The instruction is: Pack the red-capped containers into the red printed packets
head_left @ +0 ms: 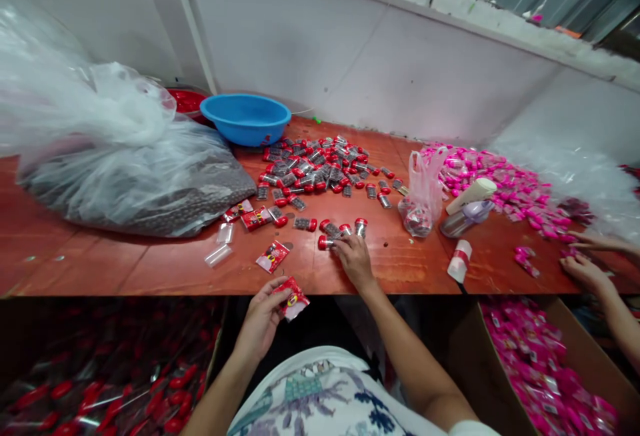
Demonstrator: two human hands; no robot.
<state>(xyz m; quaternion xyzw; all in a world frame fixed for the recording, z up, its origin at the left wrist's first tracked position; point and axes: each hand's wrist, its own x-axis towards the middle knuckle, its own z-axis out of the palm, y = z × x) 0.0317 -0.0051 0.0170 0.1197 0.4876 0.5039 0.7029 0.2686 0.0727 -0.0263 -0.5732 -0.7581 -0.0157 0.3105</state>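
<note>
My left hand (262, 316) is closed on a small red printed packet (295, 300) with a pale lower part, held in front of the table's near edge. On the table my right hand (356, 261) reaches over a few small clear jars with red caps and dark contents. Its fingertips are on the nearest red-capped jar (325, 243), and another jar (361, 227) stands just beyond the knuckles. Between the hands and the pile lies another red packet (273, 257). More packets (256, 219) and some clear empty tubes (219, 255) rest to the left.
A heap of red-capped jars (320, 168) spreads behind, near a blue basin (245, 119). A large clear sack (150, 183) fills the left. Rightward are a pink bag (421, 203), a bottle (465, 219), pink items (495, 176) and another person's hands (585, 266). Filled boxes stand below.
</note>
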